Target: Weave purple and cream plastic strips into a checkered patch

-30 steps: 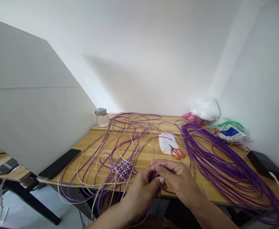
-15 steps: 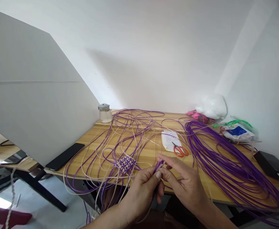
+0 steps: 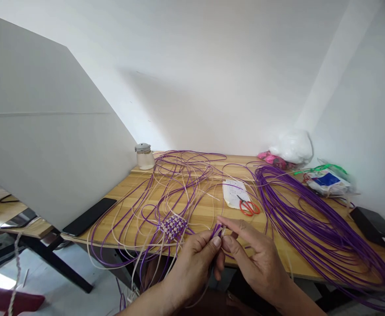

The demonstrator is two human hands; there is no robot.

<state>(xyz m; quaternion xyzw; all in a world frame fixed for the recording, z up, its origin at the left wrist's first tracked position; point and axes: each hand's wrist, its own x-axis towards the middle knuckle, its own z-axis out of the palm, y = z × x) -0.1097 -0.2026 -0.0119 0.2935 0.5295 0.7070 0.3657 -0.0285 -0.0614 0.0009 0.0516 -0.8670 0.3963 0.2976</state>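
Note:
Between my two hands, at the table's front edge, is a small bundle of purple and cream cords [image 3: 218,230]. My left hand [image 3: 199,254] pinches it, with the thumb pressed on top. My right hand [image 3: 256,252] has its index finger on the far end of the bundle and its thumb close to the near side; its grip is partly hidden. Left of my hands lies a woven purple-and-cream checkered piece [image 3: 173,227], with many loose cords running out from it over the table and down past its front edge.
A large coil of purple cord [image 3: 311,219] covers the right side. Orange-handled scissors [image 3: 249,207] lie on a written paper [image 3: 234,193]. A lidded jar [image 3: 144,156], a black phone [image 3: 90,216], plastic bags [image 3: 291,147] and a black box [image 3: 375,226] stand around the table.
My right thumb has drawn back slightly from my left thumb, and its fingers have shifted a little on the bundle. My left hand stays nearly in place.

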